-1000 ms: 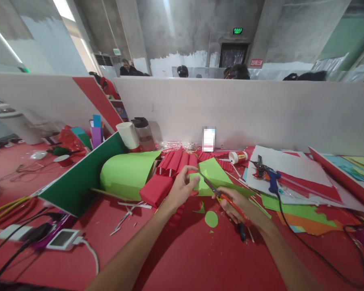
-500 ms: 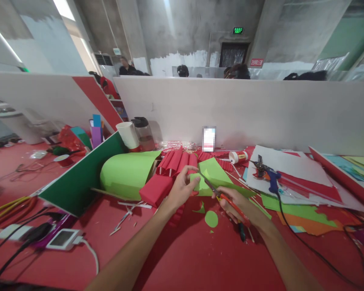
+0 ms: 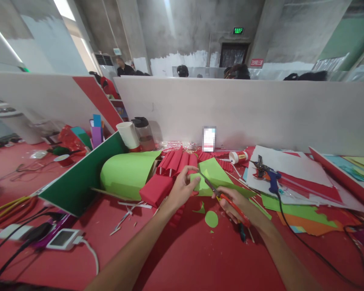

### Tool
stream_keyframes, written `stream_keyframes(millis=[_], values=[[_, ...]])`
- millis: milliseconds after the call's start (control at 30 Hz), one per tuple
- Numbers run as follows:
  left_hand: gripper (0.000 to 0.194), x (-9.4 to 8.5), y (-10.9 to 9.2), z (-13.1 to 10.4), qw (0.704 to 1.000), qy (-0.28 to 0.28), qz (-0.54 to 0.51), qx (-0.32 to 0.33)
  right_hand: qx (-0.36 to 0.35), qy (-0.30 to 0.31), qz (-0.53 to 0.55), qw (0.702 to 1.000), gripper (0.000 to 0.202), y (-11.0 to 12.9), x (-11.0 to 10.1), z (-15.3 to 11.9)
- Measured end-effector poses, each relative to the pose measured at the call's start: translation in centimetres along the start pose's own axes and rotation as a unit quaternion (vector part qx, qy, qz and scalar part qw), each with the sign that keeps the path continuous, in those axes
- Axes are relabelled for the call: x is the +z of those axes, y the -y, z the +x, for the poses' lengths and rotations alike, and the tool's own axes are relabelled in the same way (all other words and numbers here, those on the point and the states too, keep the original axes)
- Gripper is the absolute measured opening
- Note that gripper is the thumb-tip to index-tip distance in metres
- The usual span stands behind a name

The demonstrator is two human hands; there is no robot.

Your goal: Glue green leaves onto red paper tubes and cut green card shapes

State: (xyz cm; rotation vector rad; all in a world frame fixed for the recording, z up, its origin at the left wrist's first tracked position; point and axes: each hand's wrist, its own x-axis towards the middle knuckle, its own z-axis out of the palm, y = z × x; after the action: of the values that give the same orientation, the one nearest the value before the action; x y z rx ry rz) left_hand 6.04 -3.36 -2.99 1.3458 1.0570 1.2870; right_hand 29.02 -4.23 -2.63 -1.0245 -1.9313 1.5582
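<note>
My left hand [image 3: 182, 186] pinches a small piece of light green paper [image 3: 194, 180] between thumb and fingers. My right hand [image 3: 232, 202] is closed around the orange handles of a pair of scissors [image 3: 211, 187], whose blades point up and left beside that paper. Behind the blades lies a larger light green sheet [image 3: 213, 169]. Below the hands, a green paper circle [image 3: 211, 219] and a curved green scrap [image 3: 201, 208] rest on the red table. Left of my left hand are a red paper-covered block [image 3: 156, 191] and pleated red paper [image 3: 174, 159].
A rolled green sheet [image 3: 125, 173] leans by a dark green board [image 3: 85, 178] on the left. A blue glue gun [image 3: 272, 180] with a trailing cable sits on paper at right. At the back are a white cup [image 3: 127, 135], a bottle [image 3: 144, 133] and a phone [image 3: 209, 139].
</note>
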Motion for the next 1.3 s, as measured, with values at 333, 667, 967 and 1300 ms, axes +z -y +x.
stream_keyframes(millis=[333,667,967,1300], values=[[0.038,0.4,-0.8,-0.4,1.000,-0.018,0.012,0.012,0.011,-0.027,0.012,1.000,0.031,0.9,0.5,-0.2],[0.038,0.4,-0.9,-0.4,1.000,-0.010,-0.001,0.002,0.056,-0.037,-0.013,0.998,0.033,1.8,0.3,-0.4],[0.042,0.2,-1.4,-0.5,0.999,0.029,-0.042,-0.019,0.024,-0.009,-0.034,0.999,0.036,1.5,-0.3,-0.8],[0.043,-0.1,-1.4,-0.4,0.998,0.049,-0.038,-0.014,0.049,-0.014,-0.024,0.998,0.031,1.6,-0.2,-0.6]])
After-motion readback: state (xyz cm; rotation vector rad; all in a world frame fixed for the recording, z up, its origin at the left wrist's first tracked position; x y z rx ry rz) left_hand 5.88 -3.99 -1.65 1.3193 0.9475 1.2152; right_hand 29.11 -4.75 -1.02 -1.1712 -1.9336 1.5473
